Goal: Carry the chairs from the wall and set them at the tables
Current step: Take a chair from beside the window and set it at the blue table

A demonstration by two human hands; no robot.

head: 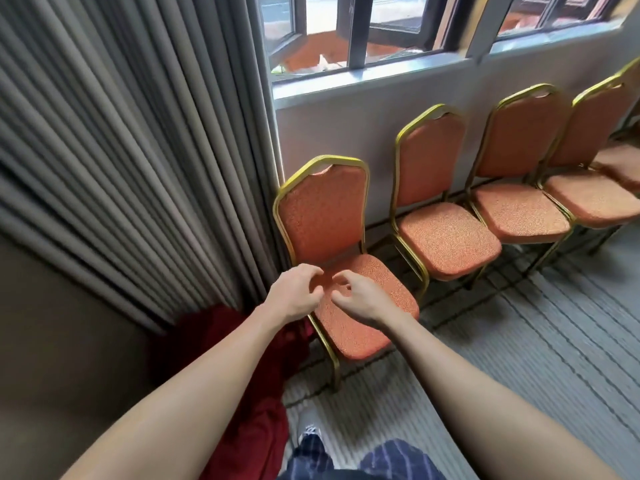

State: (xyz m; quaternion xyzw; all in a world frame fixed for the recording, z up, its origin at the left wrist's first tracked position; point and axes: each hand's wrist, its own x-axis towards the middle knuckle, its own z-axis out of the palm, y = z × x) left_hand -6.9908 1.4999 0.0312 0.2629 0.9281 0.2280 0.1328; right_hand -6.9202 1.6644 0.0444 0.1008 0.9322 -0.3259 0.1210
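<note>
An orange padded chair with a gold metal frame point(325, 216) stands nearest me, beside the curtain and a little forward of the wall. My left hand point(294, 294) and my right hand point(363, 297) hover close together over its seat, fingers curled and apart, holding nothing. Further right, a second chair point(440, 233), a third chair point(519, 209) and more chairs of the same kind line the wall under the window.
Heavy grey curtains point(138, 150) hang at the left. Dark red cloth point(249, 375) lies on the floor beside the nearest chair's front leg. A window sill point(381, 77) runs above the chairs. Grey striped carpet point(536, 341) stretches to the right.
</note>
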